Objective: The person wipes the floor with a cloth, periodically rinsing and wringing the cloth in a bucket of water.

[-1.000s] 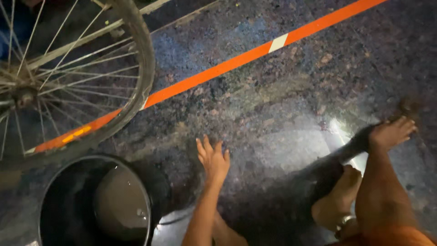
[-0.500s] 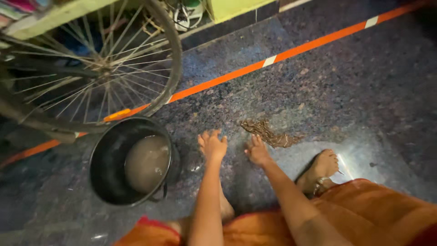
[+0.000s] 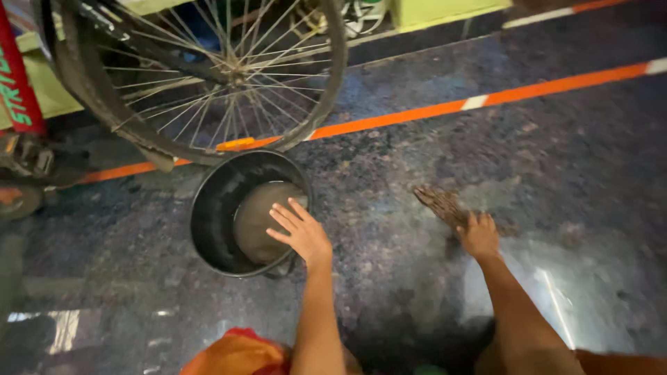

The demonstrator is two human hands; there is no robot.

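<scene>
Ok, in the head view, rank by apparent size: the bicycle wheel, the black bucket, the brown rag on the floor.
1. Bicycle wheel, partly cut off by the frame.
2. Black bucket, under the left hand.
3. Brown rag, partly under the right hand.

Dark speckled stone floor [image 3: 417, 173], polished enough that it throws back a bright glare near the bottom right corner and another pale patch at the bottom left. An orange stripe [image 3: 417, 111] with short white breaks runs across it, rising toward the right edge. A bicycle wheel [image 3: 215, 69] stands on the floor at the top left, spokes catching the light. Behind it, a yellow-green ledge [image 3: 445, 10] lines the top edge.
</scene>
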